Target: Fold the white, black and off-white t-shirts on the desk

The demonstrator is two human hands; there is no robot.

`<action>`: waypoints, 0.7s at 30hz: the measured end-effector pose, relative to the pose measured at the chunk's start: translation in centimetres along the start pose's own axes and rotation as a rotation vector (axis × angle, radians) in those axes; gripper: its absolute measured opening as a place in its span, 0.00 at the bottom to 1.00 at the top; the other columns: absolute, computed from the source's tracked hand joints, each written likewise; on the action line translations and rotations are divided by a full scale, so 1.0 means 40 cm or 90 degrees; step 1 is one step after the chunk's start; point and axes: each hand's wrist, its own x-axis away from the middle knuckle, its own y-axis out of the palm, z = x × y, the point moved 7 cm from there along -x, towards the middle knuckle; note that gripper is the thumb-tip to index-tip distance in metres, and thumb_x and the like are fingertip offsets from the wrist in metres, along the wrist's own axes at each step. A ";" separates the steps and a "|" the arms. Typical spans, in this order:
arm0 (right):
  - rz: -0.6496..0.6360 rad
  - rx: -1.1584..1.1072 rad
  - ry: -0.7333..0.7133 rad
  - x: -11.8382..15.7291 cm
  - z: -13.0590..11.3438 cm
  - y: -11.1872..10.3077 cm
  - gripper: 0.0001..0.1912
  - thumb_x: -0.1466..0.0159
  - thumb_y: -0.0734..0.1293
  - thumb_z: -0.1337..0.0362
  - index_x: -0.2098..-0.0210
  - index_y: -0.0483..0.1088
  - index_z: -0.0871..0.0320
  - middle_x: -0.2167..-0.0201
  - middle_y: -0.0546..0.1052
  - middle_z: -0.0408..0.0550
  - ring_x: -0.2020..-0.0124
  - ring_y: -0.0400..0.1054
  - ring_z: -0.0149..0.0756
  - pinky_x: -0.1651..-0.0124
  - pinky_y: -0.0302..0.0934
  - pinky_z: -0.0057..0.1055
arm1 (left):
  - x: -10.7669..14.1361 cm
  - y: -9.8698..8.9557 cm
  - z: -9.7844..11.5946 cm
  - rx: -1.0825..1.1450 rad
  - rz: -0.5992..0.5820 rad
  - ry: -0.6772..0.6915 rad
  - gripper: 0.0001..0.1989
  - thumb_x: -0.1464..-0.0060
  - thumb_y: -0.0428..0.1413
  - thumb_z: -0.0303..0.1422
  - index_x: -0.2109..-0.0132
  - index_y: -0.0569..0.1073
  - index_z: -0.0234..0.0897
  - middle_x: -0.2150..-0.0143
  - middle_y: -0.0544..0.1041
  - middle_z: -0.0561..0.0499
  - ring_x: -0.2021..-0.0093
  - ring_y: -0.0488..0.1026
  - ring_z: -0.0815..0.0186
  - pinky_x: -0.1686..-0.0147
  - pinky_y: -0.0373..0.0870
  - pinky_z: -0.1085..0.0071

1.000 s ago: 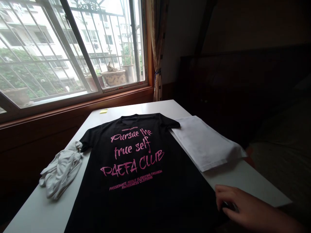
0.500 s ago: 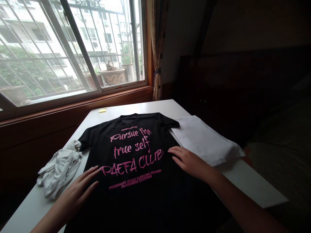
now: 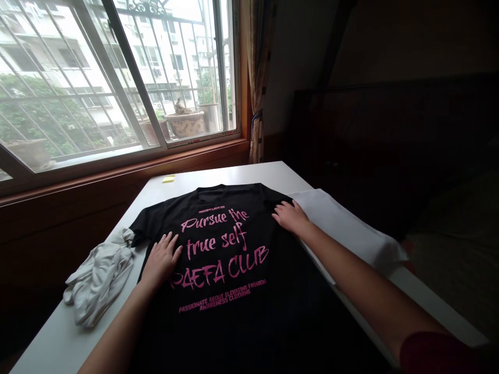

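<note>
A black T-shirt [image 3: 218,280] with pink lettering lies spread out face up, its collar toward the far end. My left hand [image 3: 160,258] rests on its left side below the sleeve, fingers extended and slightly apart. On the opposite side, my right hand [image 3: 290,215] touches the shirt near the right sleeve, which it partly covers, with its fingers spread. Neither hand grips the fabric. The shirt's lower hem is lost in the dark at the bottom of the view.
A white table [image 3: 261,174] carries everything. Crumpled pale grey cloth [image 3: 99,280] lies at the left edge, and flat white fabric [image 3: 346,223] at the right, partly under the shirt. A yellow sticky note [image 3: 168,178] is near the far edge. Beyond are a barred window and curtain [image 3: 257,104].
Both hands have moved away from me up the shirt, the left from beside the lower lettering, the right up to the sleeve. The view has shifted slightly.
</note>
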 end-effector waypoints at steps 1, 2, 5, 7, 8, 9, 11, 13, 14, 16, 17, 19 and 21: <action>0.008 -0.001 -0.004 -0.010 0.022 -0.015 0.18 0.27 0.60 0.59 0.45 0.77 0.57 0.38 0.75 0.55 0.32 0.59 0.52 0.27 0.42 0.56 | 0.004 0.002 -0.001 -0.007 0.004 0.002 0.29 0.30 0.44 0.44 0.28 0.63 0.35 0.25 0.60 0.38 0.25 0.53 0.48 0.30 0.53 0.45; 0.018 -0.004 -0.007 -0.019 0.040 -0.030 0.18 0.27 0.60 0.59 0.46 0.77 0.56 0.39 0.75 0.53 0.34 0.61 0.50 0.28 0.47 0.51 | 0.007 0.004 -0.003 -0.011 0.005 0.001 0.29 0.29 0.44 0.44 0.28 0.63 0.35 0.25 0.60 0.38 0.25 0.53 0.48 0.30 0.54 0.46; 0.066 -0.009 0.020 -0.043 0.085 -0.065 0.19 0.28 0.61 0.60 0.42 0.74 0.56 0.38 0.73 0.53 0.38 0.63 0.49 0.35 0.58 0.44 | 0.009 0.006 -0.003 -0.022 -0.001 0.000 0.29 0.29 0.44 0.43 0.28 0.62 0.35 0.25 0.59 0.39 0.25 0.53 0.48 0.29 0.53 0.46; 0.101 -0.010 0.070 -0.055 0.110 -0.074 0.23 0.30 0.63 0.60 0.37 0.69 0.55 0.37 0.69 0.56 0.38 0.61 0.53 0.39 0.62 0.46 | 0.008 0.003 0.001 -0.027 -0.001 -0.001 0.29 0.29 0.44 0.44 0.28 0.62 0.35 0.25 0.59 0.39 0.25 0.53 0.48 0.29 0.53 0.46; 0.115 -0.016 0.105 -0.060 0.123 -0.073 0.26 0.31 0.65 0.59 0.35 0.67 0.54 0.36 0.67 0.57 0.38 0.60 0.56 0.41 0.63 0.47 | 0.008 0.000 0.003 -0.031 0.000 -0.003 0.29 0.29 0.44 0.44 0.28 0.62 0.35 0.25 0.59 0.39 0.25 0.54 0.48 0.30 0.54 0.46; 0.125 -0.027 0.142 -0.066 0.136 -0.068 0.29 0.33 0.68 0.58 0.34 0.64 0.53 0.35 0.65 0.57 0.38 0.59 0.58 0.42 0.64 0.48 | 0.009 -0.003 0.005 -0.035 0.002 -0.005 0.29 0.29 0.44 0.43 0.28 0.62 0.36 0.25 0.59 0.39 0.25 0.54 0.48 0.30 0.54 0.46; 0.138 -0.068 0.220 -0.079 0.162 -0.050 0.37 0.35 0.71 0.54 0.31 0.58 0.52 0.34 0.62 0.58 0.38 0.59 0.60 0.43 0.64 0.49 | 0.011 -0.010 0.011 -0.043 0.004 -0.004 0.29 0.29 0.44 0.43 0.28 0.63 0.36 0.25 0.60 0.39 0.25 0.55 0.48 0.30 0.54 0.46; 0.144 -0.125 0.288 -0.096 0.186 -0.027 0.42 0.35 0.71 0.51 0.28 0.52 0.53 0.34 0.61 0.62 0.38 0.61 0.61 0.42 0.63 0.49 | 0.012 -0.015 0.017 -0.046 0.004 -0.002 0.28 0.29 0.44 0.42 0.28 0.63 0.35 0.25 0.60 0.39 0.25 0.55 0.48 0.30 0.54 0.46; 0.149 -0.154 0.324 -0.103 0.201 -0.016 0.44 0.35 0.71 0.50 0.27 0.49 0.56 0.35 0.61 0.64 0.38 0.62 0.61 0.42 0.62 0.48 | 0.013 -0.018 0.019 -0.046 0.003 -0.001 0.28 0.30 0.45 0.42 0.28 0.63 0.35 0.25 0.60 0.39 0.25 0.55 0.48 0.30 0.54 0.45; 0.160 -0.198 0.406 -0.114 0.236 0.003 0.48 0.35 0.70 0.47 0.26 0.46 0.61 0.37 0.63 0.70 0.40 0.64 0.61 0.42 0.62 0.48 | 0.013 -0.022 0.022 -0.042 0.003 -0.001 0.28 0.30 0.45 0.42 0.29 0.64 0.35 0.26 0.60 0.39 0.25 0.55 0.48 0.30 0.55 0.45; 0.163 -0.210 0.439 -0.118 0.254 0.011 0.49 0.36 0.70 0.45 0.27 0.48 0.63 0.38 0.64 0.72 0.41 0.65 0.62 0.44 0.62 0.49 | 0.012 -0.024 0.022 -0.040 0.004 -0.002 0.28 0.30 0.45 0.42 0.29 0.64 0.36 0.26 0.60 0.39 0.26 0.56 0.49 0.30 0.55 0.45; 0.159 -0.218 0.466 -0.130 0.282 0.022 0.45 0.37 0.70 0.43 0.31 0.57 0.63 0.42 0.69 0.72 0.44 0.68 0.62 0.47 0.64 0.50 | 0.011 -0.026 0.022 -0.040 0.003 -0.005 0.28 0.30 0.45 0.42 0.29 0.64 0.37 0.26 0.61 0.39 0.26 0.56 0.49 0.30 0.55 0.45; 0.152 -0.212 0.430 -0.149 0.297 0.024 0.36 0.38 0.70 0.43 0.39 0.68 0.60 0.48 0.75 0.67 0.48 0.70 0.59 0.49 0.65 0.49 | 0.011 -0.024 0.021 -0.041 -0.003 -0.007 0.28 0.30 0.45 0.42 0.29 0.64 0.37 0.26 0.60 0.40 0.25 0.55 0.49 0.30 0.55 0.46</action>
